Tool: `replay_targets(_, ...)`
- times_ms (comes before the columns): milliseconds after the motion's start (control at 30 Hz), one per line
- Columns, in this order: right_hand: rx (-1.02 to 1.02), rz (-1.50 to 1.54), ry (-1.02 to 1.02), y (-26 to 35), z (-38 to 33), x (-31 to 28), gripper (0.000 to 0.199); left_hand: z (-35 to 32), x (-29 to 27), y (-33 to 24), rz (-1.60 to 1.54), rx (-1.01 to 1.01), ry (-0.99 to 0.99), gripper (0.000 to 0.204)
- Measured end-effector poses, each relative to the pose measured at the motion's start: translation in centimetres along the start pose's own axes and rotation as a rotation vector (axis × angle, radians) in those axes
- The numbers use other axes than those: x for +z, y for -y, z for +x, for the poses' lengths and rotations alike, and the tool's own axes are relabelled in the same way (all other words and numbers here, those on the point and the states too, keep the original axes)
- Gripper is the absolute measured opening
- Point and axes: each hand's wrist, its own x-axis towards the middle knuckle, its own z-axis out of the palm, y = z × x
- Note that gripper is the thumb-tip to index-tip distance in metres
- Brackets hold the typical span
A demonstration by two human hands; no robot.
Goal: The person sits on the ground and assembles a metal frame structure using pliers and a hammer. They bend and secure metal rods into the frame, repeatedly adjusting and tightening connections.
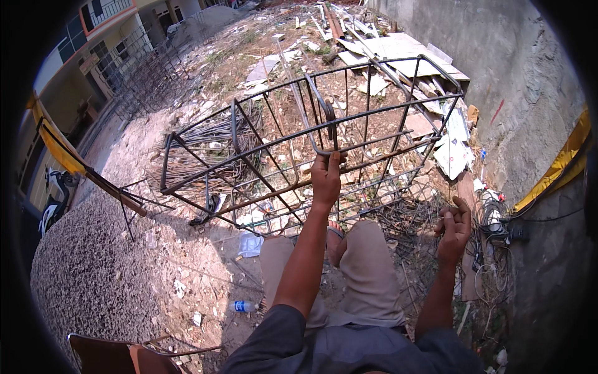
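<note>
A long cage of dark steel rebar, made of lengthwise bars and square hoops, stands across the space in front of my knees. My left hand is closed, thumb and fingers gripping the lower edge of a bent rebar stirrup at the cage's middle. Several stirrup bars seem bunched together just above that grip. To the right of the cage, my right hand is raised with loosely curled fingers apart, and nothing shows in it. It touches neither the cage nor the ground.
Cut rebar lies behind the cage's left end. A gravel heap rises at left, and a plastic bottle lies near my feet. Boards and tangled wire lie toward the concrete wall at right. A chair stands lower left.
</note>
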Motion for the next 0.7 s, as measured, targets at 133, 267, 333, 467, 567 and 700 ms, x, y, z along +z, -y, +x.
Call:
replay_targets(133, 0.026, -0.034, 0.186, 1.2, 0.8, 2.9, 0.032, -0.2, 0.0, -0.2, 0.041, 0.02, -0.029, 0.024)
replay_targets(267, -0.138, -0.234, 0.297, 0.9, 0.3, 4.4, 0.024, -0.5, 0.1, -0.3, 0.082, 0.0, -0.043, 0.025)
replay_targets(333, -0.246, -0.306, 0.334, -1.0, -0.2, 3.9, 0.022, -0.5, 0.3, -0.4, 0.056, 0.006, -0.06, 0.026)
replay_targets(467, -0.306, -0.446, 0.362, -3.1, -0.6, 3.4, 0.02, -0.3, 0.2, -0.4, 0.009, 0.007, -0.078, 0.031)
replay_targets(567, -0.315, -0.474, 0.322, -4.1, 0.2, 4.6, 0.02, -0.3, 0.3, -0.5, 0.035, -0.002, -0.062, 0.037)
replay_targets(700, -0.419, -0.467, 0.372, -4.8, 3.5, 7.8, 0.021, 0.0, 0.2, -0.1, -0.005, 0.083, -0.048, 0.039)
